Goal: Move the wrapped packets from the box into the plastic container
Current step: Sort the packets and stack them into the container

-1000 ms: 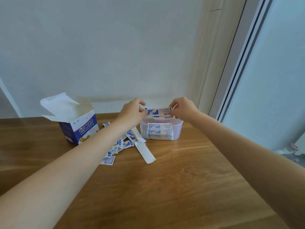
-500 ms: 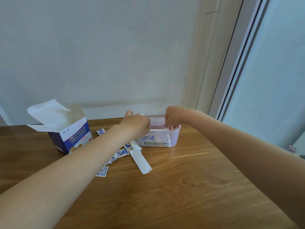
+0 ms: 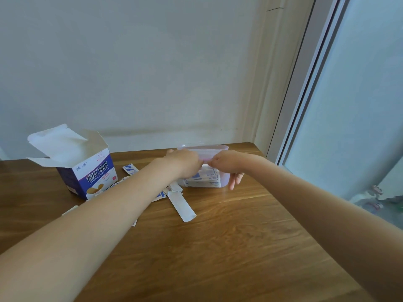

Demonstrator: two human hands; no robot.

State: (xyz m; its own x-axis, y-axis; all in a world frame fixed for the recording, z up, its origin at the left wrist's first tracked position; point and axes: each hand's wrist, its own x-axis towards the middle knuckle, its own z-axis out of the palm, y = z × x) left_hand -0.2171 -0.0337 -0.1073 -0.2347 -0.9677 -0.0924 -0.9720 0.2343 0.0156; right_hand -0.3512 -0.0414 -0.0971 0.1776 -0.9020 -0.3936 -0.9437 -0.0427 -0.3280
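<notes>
Two hands, left hand (image 3: pixel 185 163) and right hand (image 3: pixel 226 163), meet over one plastic container (image 3: pixel 224 179) at the counter's (image 3: pixel 239 247) far edge; whether their fingers pinch anything is unclear. Stacked packets (image 3: pixel 205 182) fill it; one open box (image 3: pixel 87 168) stands left, loose packets (image 3: pixel 130 168) scattered between.

You see a bench (image 3: pixel 229 247) of brown wood, its grain clear, with a soft sheen. The plastic container (image 3: pixel 224 177) is translucent, smooth, with a faint pink tint. The box (image 3: pixel 93 175) is printed cardboard, slightly glossy outside, matt white inside the flaps. The wrapped packets (image 3: pixel 205 182) look like thin printed paper.
</notes>
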